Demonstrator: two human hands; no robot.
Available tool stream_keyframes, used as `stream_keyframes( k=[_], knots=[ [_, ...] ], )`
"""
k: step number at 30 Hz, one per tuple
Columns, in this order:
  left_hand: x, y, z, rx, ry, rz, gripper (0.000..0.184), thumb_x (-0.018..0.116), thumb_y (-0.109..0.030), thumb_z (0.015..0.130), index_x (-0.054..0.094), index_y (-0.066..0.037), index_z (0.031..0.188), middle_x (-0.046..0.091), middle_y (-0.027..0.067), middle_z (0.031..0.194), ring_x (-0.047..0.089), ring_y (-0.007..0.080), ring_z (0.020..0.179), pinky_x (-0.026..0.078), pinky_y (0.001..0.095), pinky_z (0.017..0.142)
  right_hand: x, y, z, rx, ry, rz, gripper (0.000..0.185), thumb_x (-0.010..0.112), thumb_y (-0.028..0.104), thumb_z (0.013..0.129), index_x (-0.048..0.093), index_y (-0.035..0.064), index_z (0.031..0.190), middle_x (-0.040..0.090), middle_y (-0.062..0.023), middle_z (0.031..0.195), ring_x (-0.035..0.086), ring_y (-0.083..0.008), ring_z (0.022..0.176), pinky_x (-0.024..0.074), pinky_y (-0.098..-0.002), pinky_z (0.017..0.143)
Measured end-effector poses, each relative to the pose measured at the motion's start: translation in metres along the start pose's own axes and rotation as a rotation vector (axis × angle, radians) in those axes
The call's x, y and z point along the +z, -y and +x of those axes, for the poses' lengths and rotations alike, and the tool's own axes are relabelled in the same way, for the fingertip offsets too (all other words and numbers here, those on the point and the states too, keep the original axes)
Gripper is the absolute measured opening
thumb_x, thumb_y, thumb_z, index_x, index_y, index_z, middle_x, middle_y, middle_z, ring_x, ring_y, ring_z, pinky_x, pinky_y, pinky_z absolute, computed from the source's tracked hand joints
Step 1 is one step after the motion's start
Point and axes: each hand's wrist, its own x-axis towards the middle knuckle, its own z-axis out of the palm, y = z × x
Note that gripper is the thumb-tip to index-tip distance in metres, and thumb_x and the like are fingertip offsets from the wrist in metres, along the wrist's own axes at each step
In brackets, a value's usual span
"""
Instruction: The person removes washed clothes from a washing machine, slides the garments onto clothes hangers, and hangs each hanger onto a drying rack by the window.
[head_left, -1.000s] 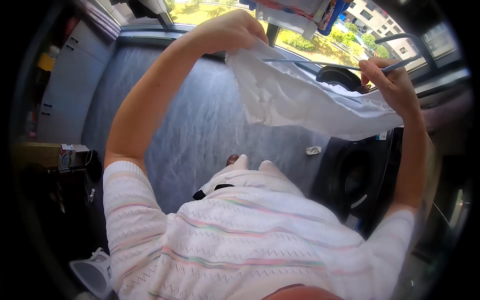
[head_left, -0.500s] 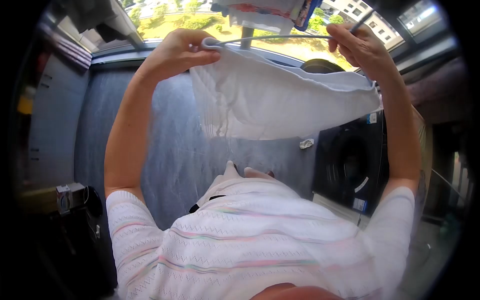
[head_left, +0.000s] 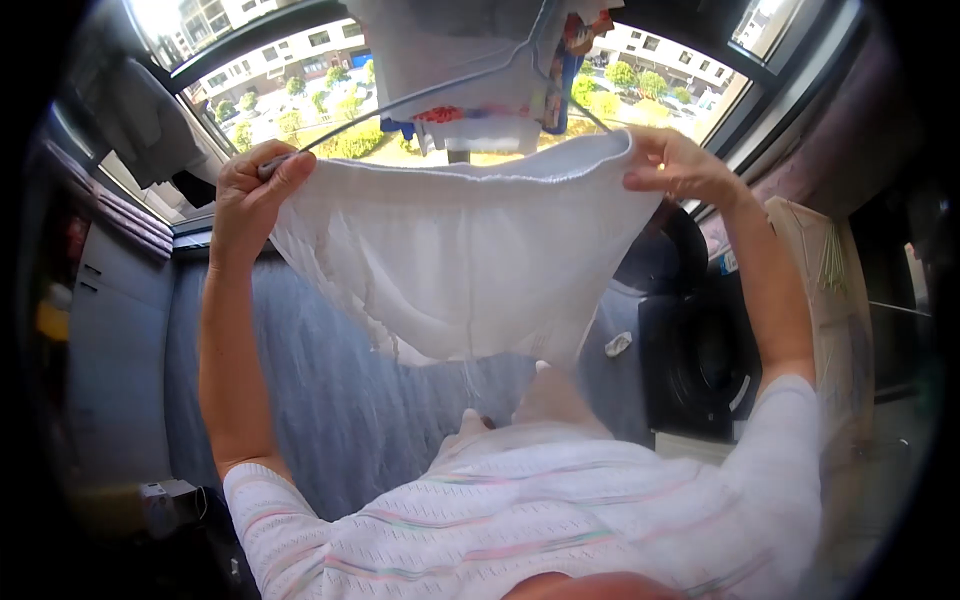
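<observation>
A white garment with an elastic waistband (head_left: 470,250) hangs spread between my hands; whether it is shorts or a skirt I cannot tell. A thin grey-blue clothes hanger (head_left: 440,88) rises above it, its two arms sloping down to the corners of the waistband. My left hand (head_left: 252,200) is closed around the left corner, thumb pressing cloth and hanger end together. At the opposite corner, my right hand (head_left: 685,172) pinches the waistband beside the other hanger arm. The hanger's hook end runs up past the top edge of the view.
Laundry (head_left: 440,55) hangs by the window straight ahead, and dark clothes (head_left: 150,120) hang at the left. A black front-loading machine (head_left: 690,350) stands right, near a crumpled white item (head_left: 619,344) on the grey floor (head_left: 310,400). Pale cabinets (head_left: 115,350) line the left.
My right hand has moved from the hanger to the right waistband corner. The hanger now stands upright with its arms at both corners, and the garment is spread wider. The view has tilted up.
</observation>
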Motion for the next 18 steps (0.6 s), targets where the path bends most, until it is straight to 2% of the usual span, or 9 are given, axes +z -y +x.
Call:
stream_keyframes(
  k=[1, 2, 3, 6, 9, 12, 13, 14, 18],
  knots=[
    [-0.003, 0.004, 0.01, 0.018, 0.009, 0.001, 0.018, 0.065, -0.017, 0.081, 0.06, -0.003, 0.071, 0.043, -0.0082, 0.06, 0.034, 0.0006, 0.056, 0.025, 0.0175, 0.049, 0.008, -0.013, 0.004, -0.05, -0.112, 0.108, 0.039, 0.067, 0.023, 0.079, 0.057, 0.0019, 0.11, 0.061, -0.0038, 0.093, 0.056, -0.0113, 0.086, 0.0443, -0.0247, 0.08],
    [-0.005, 0.012, 0.019, 0.036, 0.015, 0.004, 0.018, 0.065, -0.016, 0.081, 0.06, -0.003, 0.071, 0.043, -0.0083, 0.059, 0.035, 0.0005, 0.056, 0.025, 0.0172, 0.048, 0.006, -0.017, 0.009, -0.011, -0.137, 0.119, 0.026, 0.063, 0.017, 0.083, 0.06, 0.0012, 0.104, 0.06, -0.0001, 0.087, 0.053, -0.0063, 0.079, 0.0442, -0.0205, 0.072],
    [-0.008, 0.018, 0.031, 0.013, 0.014, -0.022, 0.018, 0.065, -0.017, 0.081, 0.06, -0.003, 0.071, 0.043, -0.0083, 0.059, 0.035, 0.0004, 0.055, 0.025, 0.0172, 0.048, 0.005, -0.016, 0.018, -0.044, -0.191, 0.185, 0.023, 0.062, 0.018, 0.083, 0.062, 0.0013, 0.1, 0.06, 0.0019, 0.083, 0.053, -0.0047, 0.074, 0.0438, -0.0188, 0.068],
    [-0.003, 0.021, 0.065, -0.006, 0.044, -0.096, 0.018, 0.065, -0.018, 0.081, 0.061, -0.003, 0.072, 0.045, -0.0082, 0.058, 0.036, 0.0003, 0.053, 0.026, 0.0172, 0.047, -0.026, -0.03, 0.035, -0.123, -0.214, 0.283, 0.023, 0.061, 0.02, 0.084, 0.063, 0.002, 0.099, 0.06, 0.003, 0.083, 0.052, -0.0035, 0.073, 0.043, -0.0172, 0.066],
    [0.011, 0.019, 0.104, -0.026, 0.052, -0.102, 0.018, 0.066, -0.019, 0.08, 0.062, -0.003, 0.073, 0.047, -0.008, 0.058, 0.038, 0.0002, 0.054, 0.028, 0.0171, 0.046, -0.048, -0.033, 0.057, -0.241, -0.326, 0.214, 0.02, 0.062, 0.019, 0.084, 0.063, 0.0018, 0.092, 0.058, 0.0039, 0.074, 0.049, -0.0025, 0.066, 0.0407, -0.0166, 0.06],
    [0.02, 0.016, 0.149, -0.077, 0.049, -0.073, 0.018, 0.067, -0.019, 0.08, 0.063, -0.003, 0.074, 0.048, -0.0074, 0.059, 0.039, 0.0, 0.053, 0.029, 0.0169, 0.046, -0.082, -0.047, 0.088, -0.327, -0.547, -0.016, 0.018, 0.062, 0.019, 0.083, 0.062, 0.0018, 0.084, 0.053, 0.0052, 0.064, 0.043, -0.0017, 0.058, 0.0355, -0.0172, 0.052],
    [0.026, 0.014, 0.163, -0.066, 0.035, -0.037, 0.017, 0.066, -0.018, 0.08, 0.062, -0.002, 0.075, 0.047, -0.0078, 0.059, 0.038, -0.0003, 0.053, 0.028, 0.0169, 0.046, -0.093, -0.045, 0.096, -0.367, -0.614, 0.013, 0.021, 0.064, 0.022, 0.083, 0.06, 0.0021, 0.08, 0.047, 0.0057, 0.056, 0.037, -0.0021, 0.052, 0.0309, -0.0195, 0.047],
    [0.031, 0.012, 0.175, -0.059, 0.025, -0.001, 0.016, 0.066, -0.017, 0.08, 0.062, -0.001, 0.075, 0.046, -0.0083, 0.059, 0.037, -0.0007, 0.053, 0.027, 0.0168, 0.046, -0.104, -0.046, 0.104, -0.396, -0.659, -0.01, 0.021, 0.064, 0.023, 0.082, 0.06, 0.0023, 0.08, 0.047, 0.0054, 0.056, 0.036, -0.0025, 0.051, 0.0309, -0.0198, 0.046],
    [0.036, 0.009, 0.219, -0.101, 0.121, 0.055, 0.023, 0.07, -0.023, 0.077, 0.064, -0.001, 0.078, 0.051, -0.0049, 0.063, 0.044, 0.0013, 0.059, 0.035, 0.0171, 0.052, -0.14, -0.056, 0.131, -0.492, -0.803, -0.117, 0.024, 0.065, 0.027, 0.081, 0.06, 0.0036, 0.077, 0.044, 0.0044, 0.052, 0.034, -0.0036, 0.047, 0.0281, -0.0205, 0.043]
  ],
)
